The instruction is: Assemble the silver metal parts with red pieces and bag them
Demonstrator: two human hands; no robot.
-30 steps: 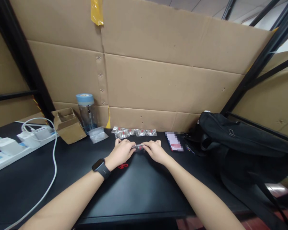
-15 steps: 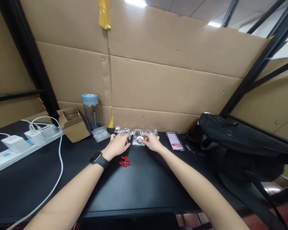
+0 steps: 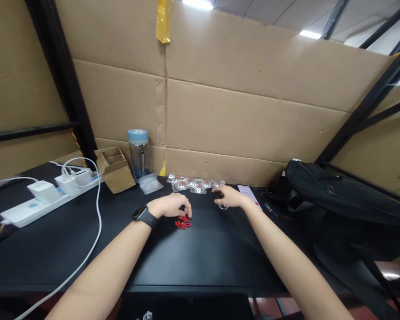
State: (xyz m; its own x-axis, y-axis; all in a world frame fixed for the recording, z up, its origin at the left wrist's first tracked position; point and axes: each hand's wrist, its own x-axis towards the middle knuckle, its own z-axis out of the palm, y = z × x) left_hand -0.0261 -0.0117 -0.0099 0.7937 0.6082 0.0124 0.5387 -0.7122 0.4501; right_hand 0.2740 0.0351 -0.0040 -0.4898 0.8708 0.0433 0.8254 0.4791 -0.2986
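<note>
Because the red clips (image 3: 183, 222) lie loose in a small heap under the fingertips of the left hand (image 3: 172, 207), some could be scattered across the black table (image 3: 86, 231) by a careless pinch. That hand is curled palm down, its fingers bunched on the heap. The right hand (image 3: 230, 197) is laid flat, well apart, beside the row of clear packets (image 3: 195, 184); whether anything is gripped beneath it cannot be told.
</note>
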